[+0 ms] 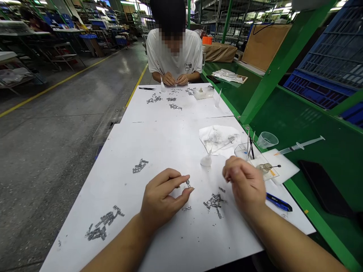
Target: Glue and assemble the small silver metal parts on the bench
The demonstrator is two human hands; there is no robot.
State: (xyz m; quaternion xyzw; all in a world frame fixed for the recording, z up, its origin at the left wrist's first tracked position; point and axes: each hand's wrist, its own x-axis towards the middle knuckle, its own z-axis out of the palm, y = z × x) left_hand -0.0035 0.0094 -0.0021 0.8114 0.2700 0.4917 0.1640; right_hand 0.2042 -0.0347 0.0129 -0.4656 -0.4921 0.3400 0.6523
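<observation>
Between the thumb and index finger of my left hand [166,194] is a small metal part [188,183], held above the white table [170,147]. My right hand [245,181] is raised to the right with its fingers curled together; whatever they may hold is hidden. Below and between my hands lies a loose pile of small metal parts [215,202], with a single part [186,208] left of it. Two more groups of metal parts lie to the left, one farther off [140,166] and one near the table's left edge [104,224].
A white squeeze bottle [206,159] stands before a stained cloth [219,138]. At the right are tweezers [251,145], a plastic cup [267,139], a syringe [302,145], a blue cutter [279,202] and a black phone-like object [326,187]. A person [174,53] works across the table.
</observation>
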